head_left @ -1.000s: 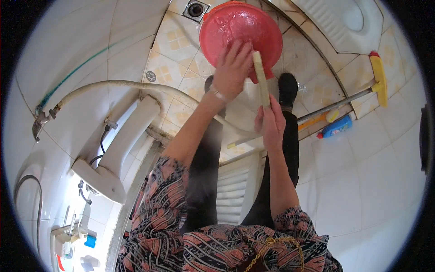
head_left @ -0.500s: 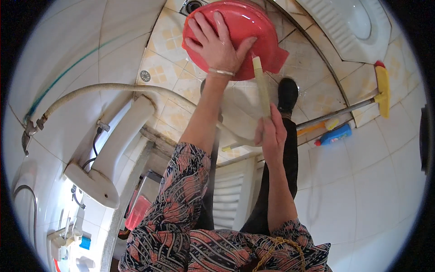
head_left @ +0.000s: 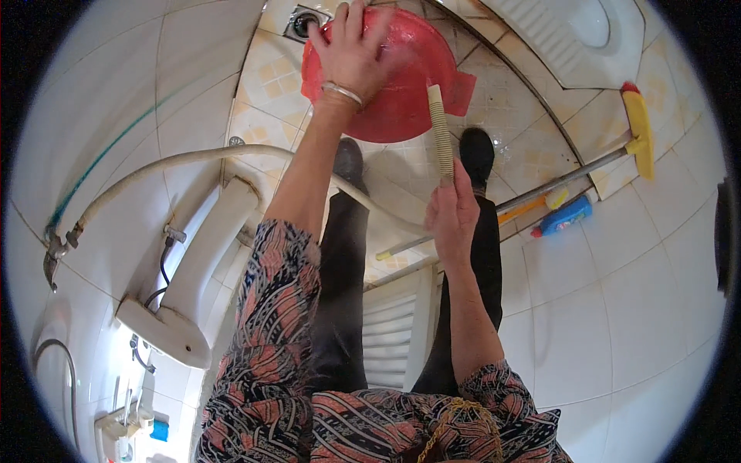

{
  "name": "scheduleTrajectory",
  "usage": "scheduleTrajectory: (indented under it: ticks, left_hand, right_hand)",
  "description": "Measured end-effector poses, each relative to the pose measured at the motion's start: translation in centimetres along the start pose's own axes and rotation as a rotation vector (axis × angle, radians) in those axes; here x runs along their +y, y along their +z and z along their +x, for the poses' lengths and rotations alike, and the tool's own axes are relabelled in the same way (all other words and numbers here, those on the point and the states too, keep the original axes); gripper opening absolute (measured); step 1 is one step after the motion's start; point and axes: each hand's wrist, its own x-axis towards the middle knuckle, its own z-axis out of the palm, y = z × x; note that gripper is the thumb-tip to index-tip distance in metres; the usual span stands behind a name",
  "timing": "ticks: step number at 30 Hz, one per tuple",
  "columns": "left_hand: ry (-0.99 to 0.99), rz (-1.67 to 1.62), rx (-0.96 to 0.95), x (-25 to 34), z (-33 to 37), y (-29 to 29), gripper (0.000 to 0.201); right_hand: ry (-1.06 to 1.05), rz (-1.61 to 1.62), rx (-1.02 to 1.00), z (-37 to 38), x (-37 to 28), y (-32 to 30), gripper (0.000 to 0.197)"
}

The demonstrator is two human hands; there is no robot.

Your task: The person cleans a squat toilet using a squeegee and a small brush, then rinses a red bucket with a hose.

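Note:
A wet red plastic basin (head_left: 405, 100) with a tab at its right side is at the top middle, above the tiled floor. Spread across its left part is my left hand (head_left: 353, 60), fingers apart and slightly blurred; a bracelet circles that wrist. My right hand (head_left: 454, 212) is closed round a ribbed cream hose (head_left: 441, 135). The hose's open end points away from me, over the basin's near right part. From the grip, the hose loops left toward a wall tap (head_left: 55, 251).
A floor drain (head_left: 306, 23) lies beside the basin's far left edge. To the right are a squat toilet (head_left: 590, 35), a yellow-headed long-handled brush (head_left: 639, 135) and a blue bottle (head_left: 566, 216). A white sink (head_left: 166, 332) stands at left. My shoes are below the basin.
My left hand has slid left and away across the basin, toward its far left rim. My right hand still grips the hose, in nearly the same place. The view has shifted slightly.

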Motion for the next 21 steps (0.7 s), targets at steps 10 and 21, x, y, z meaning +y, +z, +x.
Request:
scheduleTrajectory:
  ticks: [10,21]
  left_hand:
    - [0.472,-0.055,-0.340,5.9,1.5,-2.9,0.071]
    - [0.480,-0.193,-0.529,5.7,4.1,-1.0,0.036]
  right_hand:
    - [0.012,0.245,0.223,-0.9,0.2,0.5,0.032]
    - [-0.027,0.357,0.239,-0.6,0.9,0.0,0.032]
